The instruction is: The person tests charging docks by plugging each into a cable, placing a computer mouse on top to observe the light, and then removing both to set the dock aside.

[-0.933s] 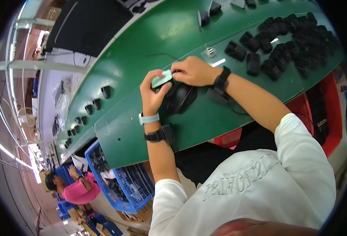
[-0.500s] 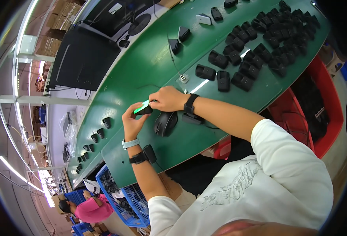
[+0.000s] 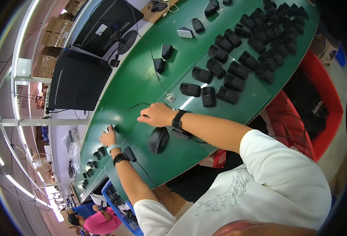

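My left hand [image 3: 108, 137] has a small dark device [image 3: 116, 128] grasped in its fingers over the green surface [image 3: 177, 157]. My right hand [image 3: 159, 115] curls near the black mouse [image 3: 158, 141]; from here I can't tell whether its fingers hold anything.

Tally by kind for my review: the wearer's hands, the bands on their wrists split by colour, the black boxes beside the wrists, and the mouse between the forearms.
Hands: 2 (left hand, right hand)
Black wristbands: 2
Pale wristband: 1
Black boxes: 2
Black mouse: 1
Total: 8
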